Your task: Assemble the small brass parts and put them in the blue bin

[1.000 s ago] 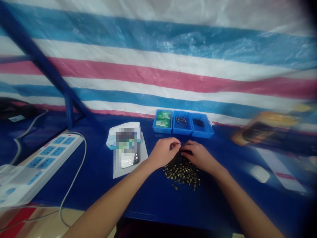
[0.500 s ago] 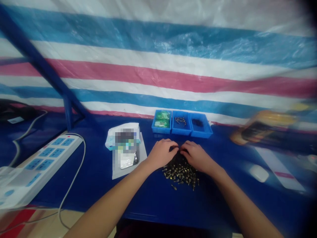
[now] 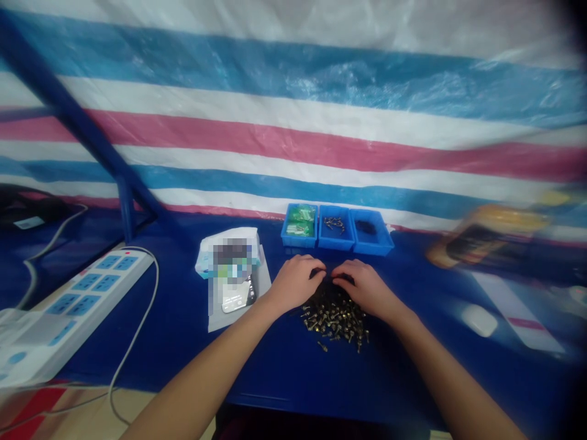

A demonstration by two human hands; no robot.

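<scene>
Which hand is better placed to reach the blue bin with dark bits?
Right, probably. The right hand rests on the far edge of the brass screw pile, almost straight in front of that blue bin. The left hand sits further off, nearer the bin of green packets.

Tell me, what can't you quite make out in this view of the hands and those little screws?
In the head view:
The middle of the screw pile is hidden by the left hand and right hand.
The white packet is partly covered by a pixelated patch.
The yellow-and-black object is blurred.
The black items in the blue tray are too small to identify.
</scene>
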